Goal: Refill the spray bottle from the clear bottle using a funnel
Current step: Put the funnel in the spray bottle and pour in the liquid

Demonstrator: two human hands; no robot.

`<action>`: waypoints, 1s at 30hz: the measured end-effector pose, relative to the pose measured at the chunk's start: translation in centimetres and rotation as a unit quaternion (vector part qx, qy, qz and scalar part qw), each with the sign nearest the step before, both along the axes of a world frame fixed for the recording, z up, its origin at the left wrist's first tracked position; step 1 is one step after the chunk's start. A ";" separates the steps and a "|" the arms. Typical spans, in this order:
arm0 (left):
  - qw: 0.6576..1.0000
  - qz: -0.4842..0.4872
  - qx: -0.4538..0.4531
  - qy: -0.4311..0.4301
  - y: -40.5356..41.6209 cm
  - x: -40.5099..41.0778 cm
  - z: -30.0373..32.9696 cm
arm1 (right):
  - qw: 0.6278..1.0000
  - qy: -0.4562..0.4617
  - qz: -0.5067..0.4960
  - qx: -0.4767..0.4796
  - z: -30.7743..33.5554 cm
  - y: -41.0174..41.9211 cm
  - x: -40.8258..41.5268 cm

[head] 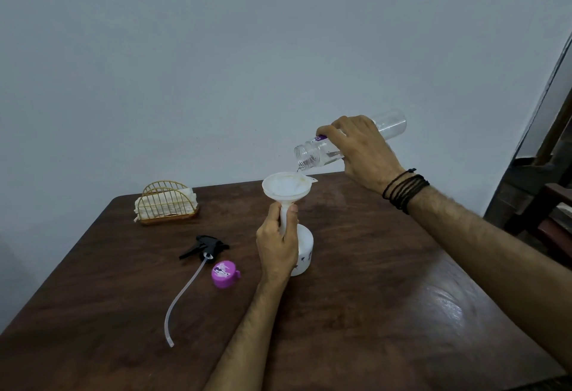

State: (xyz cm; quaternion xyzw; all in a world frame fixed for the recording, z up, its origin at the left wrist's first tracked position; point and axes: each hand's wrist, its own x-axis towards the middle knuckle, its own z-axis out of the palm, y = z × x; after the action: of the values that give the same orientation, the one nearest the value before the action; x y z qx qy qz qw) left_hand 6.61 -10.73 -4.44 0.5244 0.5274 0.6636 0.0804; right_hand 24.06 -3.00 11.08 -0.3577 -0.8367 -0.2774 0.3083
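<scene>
head view: only one, covers the whole scene.
right hand (360, 149): centre right of frame, fingers curled round the clear plastic bottle with a purple label band (322, 150), tipped mouth-down to the left, base up toward upper right.
clear bottle contents: small amount of liquid visible near the neck, rest of the body looks empty; thin trickle at the mouth, just above the funnel rim.
left hand (278, 243): centre of frame, fingers and thumb wrapped round the funnel stem where it meets the bottle neck, steadying both.
funnel: white plastic funnel (286, 187), upright, stem down into the spray bottle, bowl directly under the clear bottle's mouth.
spray bottle: white opaque plastic spray bottle with purple print (305, 251), standing on the dark brown wooden table (387, 297), centre of frame, partly hidden behind the left hand.
spray head: black trigger sprayer with long translucent dip tube (205, 248), off the bottle, lying on the table left of centre.
cap: round purple plastic cap (224, 273), off, on the table just beside the sprayer.
napkin holder: gold wire holder with white napkins (167, 203), left of centre, near the far table edge, well apart from the work.
done: both bottles opened, funnel seated, pour under way and apparently near its end.
left: finish draining, lift funnel out, screw sprayer back on, recap clear bottle.
fill level: cannot tell, spray bottle is opaque.
</scene>
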 end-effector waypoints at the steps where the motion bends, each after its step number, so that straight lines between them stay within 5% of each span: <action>1: 1.000 0.000 0.000 0.000 0.0 0.0 0.0 | 1.000 -0.001 -0.001 0.002 0.0 0.0 0.0; 30: 1.000 -0.008 0.003 -0.006 0.0 0.0 0.0 | 0.996 -0.070 -0.015 0.046 1.2 -0.4 -0.8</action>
State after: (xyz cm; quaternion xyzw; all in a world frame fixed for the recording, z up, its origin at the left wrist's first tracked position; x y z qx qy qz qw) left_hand 6.61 -10.73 -4.42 0.5249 0.5207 0.6676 0.0875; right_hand 23.28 -3.35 12.24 -0.3355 -0.8369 -0.3450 0.2608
